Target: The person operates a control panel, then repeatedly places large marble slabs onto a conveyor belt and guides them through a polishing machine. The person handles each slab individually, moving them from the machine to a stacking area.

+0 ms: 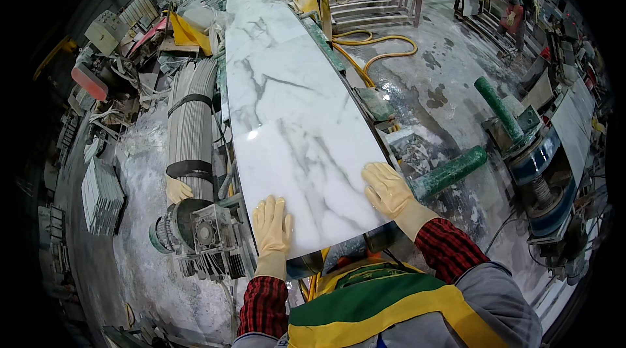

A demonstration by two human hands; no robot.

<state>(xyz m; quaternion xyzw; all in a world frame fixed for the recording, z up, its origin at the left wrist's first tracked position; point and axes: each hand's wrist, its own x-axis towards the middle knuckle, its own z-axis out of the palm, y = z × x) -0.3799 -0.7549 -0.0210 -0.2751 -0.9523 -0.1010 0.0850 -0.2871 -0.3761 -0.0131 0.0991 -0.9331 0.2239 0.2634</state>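
Observation:
A long white marble slab [293, 113] with grey veins lies lengthwise in front of me, its near end close to my body. My left hand [272, 227], in a cream rubber glove, rests flat on the slab's near left corner, fingers stretched forward. On the near right edge lies my right hand [389, 193], gloved alike, palm down with fingers extended. Neither hand grips anything. Under the near end, part of a dark roller shows.
Left of the slab stand a motor [205, 234], a loose cream glove [178, 189] and a bundle of grey strips [191, 120]. Green rollers [450, 172] jut out at the right. A yellow hose [391, 55] curls across the wet floor. Another person [512, 9] is far right.

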